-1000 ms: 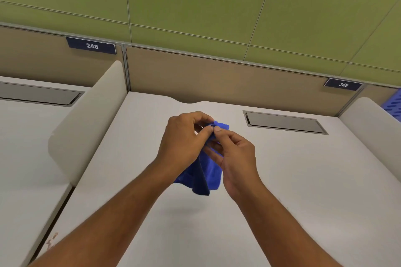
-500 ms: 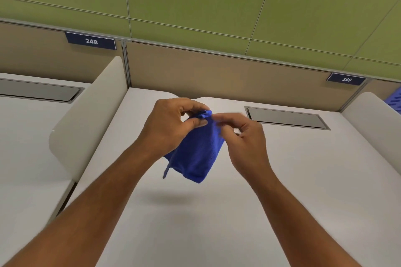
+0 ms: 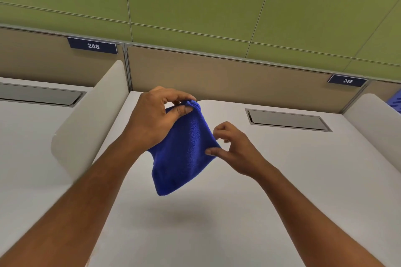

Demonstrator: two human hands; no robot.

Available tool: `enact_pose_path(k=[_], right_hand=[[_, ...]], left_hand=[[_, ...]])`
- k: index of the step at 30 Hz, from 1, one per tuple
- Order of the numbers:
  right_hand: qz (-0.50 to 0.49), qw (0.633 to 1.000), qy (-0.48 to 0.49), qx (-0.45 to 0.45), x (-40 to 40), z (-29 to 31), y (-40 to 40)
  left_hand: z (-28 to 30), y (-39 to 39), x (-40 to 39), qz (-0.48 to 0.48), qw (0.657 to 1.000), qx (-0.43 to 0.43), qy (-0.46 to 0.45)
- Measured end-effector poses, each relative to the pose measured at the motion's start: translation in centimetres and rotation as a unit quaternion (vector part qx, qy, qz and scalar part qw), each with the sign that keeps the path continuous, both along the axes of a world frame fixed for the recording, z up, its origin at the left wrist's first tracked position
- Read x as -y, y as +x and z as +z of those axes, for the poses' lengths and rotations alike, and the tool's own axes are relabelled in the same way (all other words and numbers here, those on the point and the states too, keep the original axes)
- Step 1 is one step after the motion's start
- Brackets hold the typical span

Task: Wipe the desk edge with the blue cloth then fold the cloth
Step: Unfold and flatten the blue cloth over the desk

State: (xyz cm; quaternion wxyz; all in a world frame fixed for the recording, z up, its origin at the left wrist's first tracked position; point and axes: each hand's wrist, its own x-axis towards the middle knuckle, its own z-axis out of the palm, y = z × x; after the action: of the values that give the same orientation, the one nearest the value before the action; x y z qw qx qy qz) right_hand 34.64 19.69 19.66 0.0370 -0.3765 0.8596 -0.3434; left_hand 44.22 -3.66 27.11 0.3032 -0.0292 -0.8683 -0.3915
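The right hand (image 3: 235, 149) is now sliding down from the top corner to the side edge of the blue cloth (image 3: 184, 154), so the folding is going on. The left hand (image 3: 156, 117) is pinching the top corner; the cloth is hanging above the desk (image 3: 282, 180)

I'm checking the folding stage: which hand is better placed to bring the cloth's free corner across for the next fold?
Probably the right hand: it pinches the blue cloth at its side corner, free to swing across. The left hand grips the top corner, anchoring the cloth above the desk.
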Motion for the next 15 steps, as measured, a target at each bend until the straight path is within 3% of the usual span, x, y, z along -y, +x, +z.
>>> enact_pose_path(k=[4, 8, 15], right_hand=[[-0.005, 0.997, 0.08, 0.018, -0.6, -0.7, -0.1], [-0.099, 0.995, -0.021, 0.015, -0.9, 1.7, -1.2], [-0.166, 0.96, -0.209, 0.084, -0.8, 3.9, -2.0]], left_hand=[[-0.7, -0.6, 1.6, 0.053, 0.998, -0.011, 0.02], [-3.6, -1.6, 4.1, 0.131, 0.987, 0.054, 0.071], [-4.8, -2.1, 3.3, 0.113, 0.981, 0.036, 0.156]])
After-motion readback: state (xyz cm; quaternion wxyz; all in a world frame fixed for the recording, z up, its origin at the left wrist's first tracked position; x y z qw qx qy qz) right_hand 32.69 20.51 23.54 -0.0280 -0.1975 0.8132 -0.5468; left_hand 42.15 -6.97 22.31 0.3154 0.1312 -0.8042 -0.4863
